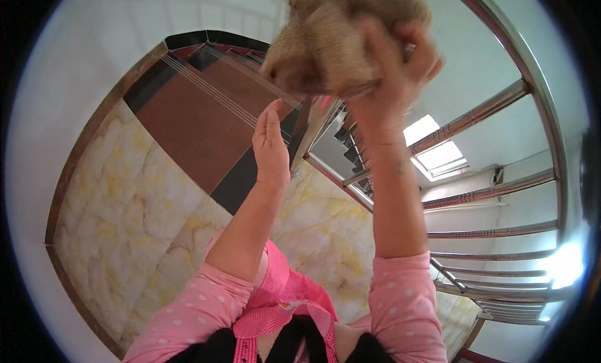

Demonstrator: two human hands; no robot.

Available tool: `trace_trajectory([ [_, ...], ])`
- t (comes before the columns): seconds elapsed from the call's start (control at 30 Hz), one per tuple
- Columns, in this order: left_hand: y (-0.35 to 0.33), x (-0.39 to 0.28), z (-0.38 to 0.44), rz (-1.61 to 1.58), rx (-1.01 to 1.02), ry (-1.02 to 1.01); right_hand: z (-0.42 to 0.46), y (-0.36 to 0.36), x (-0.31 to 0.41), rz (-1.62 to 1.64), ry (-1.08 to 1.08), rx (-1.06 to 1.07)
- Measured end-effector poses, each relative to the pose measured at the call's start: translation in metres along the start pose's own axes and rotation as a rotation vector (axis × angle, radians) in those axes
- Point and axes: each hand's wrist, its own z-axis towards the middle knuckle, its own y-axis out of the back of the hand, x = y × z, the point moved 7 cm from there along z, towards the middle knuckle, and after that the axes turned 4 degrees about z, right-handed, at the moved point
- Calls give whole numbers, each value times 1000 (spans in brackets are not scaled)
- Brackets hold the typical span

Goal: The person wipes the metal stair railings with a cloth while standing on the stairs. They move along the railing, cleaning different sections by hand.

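Note:
A brown plush cloth (338,48), bunched and blurred by motion, is held up at the top of the view. My right hand (394,67) grips it from its right side, with the arm stretched forward beside the stair railing. Part of the cloth runs past the top edge of the picture. My left hand (272,144) is raised below and left of the cloth, seen edge-on with straight fingers. Nothing shows in it, and its fingertips look apart from the cloth. The upper post of the railing is partly hidden behind the cloth.
A metal railing (488,194) with round bars curves along the right. Ahead on the left are brown stair steps (197,118) with black borders and striped edges. Marble-patterned floor (127,222) lies beneath me, and a white wall (42,142) with brown skirting bounds the left.

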Motion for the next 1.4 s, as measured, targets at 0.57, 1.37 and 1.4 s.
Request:
trace_trajectory([
  [0.57, -22, 14, 9, 342, 294, -230, -247, -53, -22, 332, -584, 340],
  [1.37, 27, 6, 16, 70, -149, 94, -275, -67, 9, 172, -420, 486],
  [1.4, 27, 10, 16, 39, -152, 97, -245, -57, 5, 173, -422, 428],
])
